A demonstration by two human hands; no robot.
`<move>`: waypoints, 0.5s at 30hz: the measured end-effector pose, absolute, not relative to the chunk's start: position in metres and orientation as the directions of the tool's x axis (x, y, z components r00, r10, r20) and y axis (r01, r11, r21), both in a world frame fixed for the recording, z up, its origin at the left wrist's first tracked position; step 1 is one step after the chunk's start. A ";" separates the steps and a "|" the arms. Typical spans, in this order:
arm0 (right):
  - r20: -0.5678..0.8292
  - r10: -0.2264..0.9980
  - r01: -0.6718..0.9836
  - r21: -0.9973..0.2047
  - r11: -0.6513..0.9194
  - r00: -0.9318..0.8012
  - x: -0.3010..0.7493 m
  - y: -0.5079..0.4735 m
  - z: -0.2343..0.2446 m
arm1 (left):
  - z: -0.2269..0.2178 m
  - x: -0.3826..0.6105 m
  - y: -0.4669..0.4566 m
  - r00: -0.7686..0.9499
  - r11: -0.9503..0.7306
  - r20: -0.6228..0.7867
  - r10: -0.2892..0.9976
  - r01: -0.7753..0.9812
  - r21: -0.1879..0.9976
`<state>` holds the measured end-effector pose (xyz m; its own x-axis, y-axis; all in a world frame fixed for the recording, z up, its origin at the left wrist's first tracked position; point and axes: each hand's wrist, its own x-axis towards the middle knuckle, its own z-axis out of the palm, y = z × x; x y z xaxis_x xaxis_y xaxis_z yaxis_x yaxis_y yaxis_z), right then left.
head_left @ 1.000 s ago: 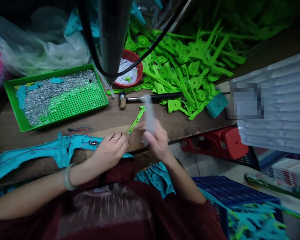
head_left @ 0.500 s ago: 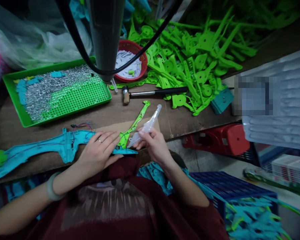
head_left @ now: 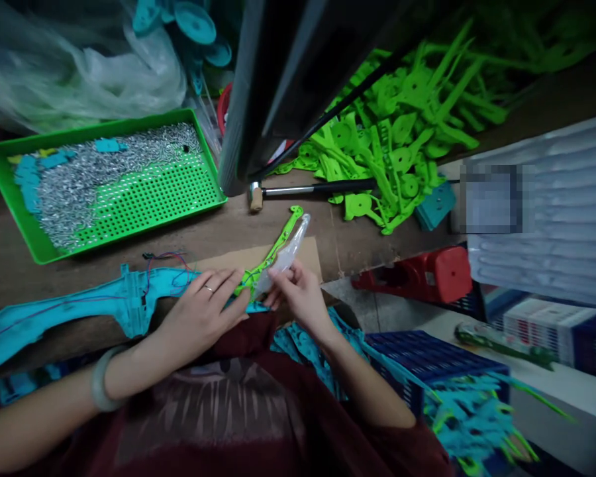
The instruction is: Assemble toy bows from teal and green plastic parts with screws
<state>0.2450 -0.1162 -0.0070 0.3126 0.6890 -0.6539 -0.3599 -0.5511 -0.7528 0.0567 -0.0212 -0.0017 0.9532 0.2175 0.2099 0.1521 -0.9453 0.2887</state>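
Clear, slightly milky plastic, right? What's that clear piece [head_left: 294, 248] look like up close?

Yeah, thin and shiny, broad at one end, tapering to a rounded tip. There's a skinny lime-green strip [head_left: 280, 242] just left of it.

Which way's it pointing?

Long axis runs diagonally: tip up and right, away from the front edge of the worktop [head_left: 213, 235], broad end down by that edge. Green strip runs about the same way.

And the hands?

Right hand [head_left: 304, 295] has thumb and fingers pinched on its lower right side, barely any gap. Left hand [head_left: 203, 306] is just left of the broad end, fingers close together over the blue shell [head_left: 94, 291] along the front edge and the strip's lower end. Can't tell if they're gripping.
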 end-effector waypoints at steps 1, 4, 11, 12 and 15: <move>-0.650 0.683 -0.309 -0.760 -0.572 0.335 0.243 -0.118 -0.007 | 0.000 0.057 -0.022 0.960 -0.954 0.199 0.198 0.141 0.264; -0.437 0.693 0.051 -0.825 -0.563 0.573 0.245 -0.123 -0.008 | 0.002 0.056 -0.026 0.972 -0.972 0.172 0.161 0.126 0.197; 0.179 0.942 0.919 -0.331 -0.214 0.284 0.295 -0.101 -0.022 | -0.007 0.057 -0.029 0.965 -0.982 0.209 0.160 0.135 0.129; 0.183 0.947 0.932 -0.301 -0.202 0.264 0.300 -0.096 -0.024 | -0.009 0.057 -0.029 0.962 -0.983 0.222 0.161 0.136 0.124; 0.223 0.940 0.940 -0.285 -0.190 0.257 0.299 -0.094 -0.021 | -0.015 0.056 -0.027 0.946 -0.984 0.279 0.165 0.140 0.107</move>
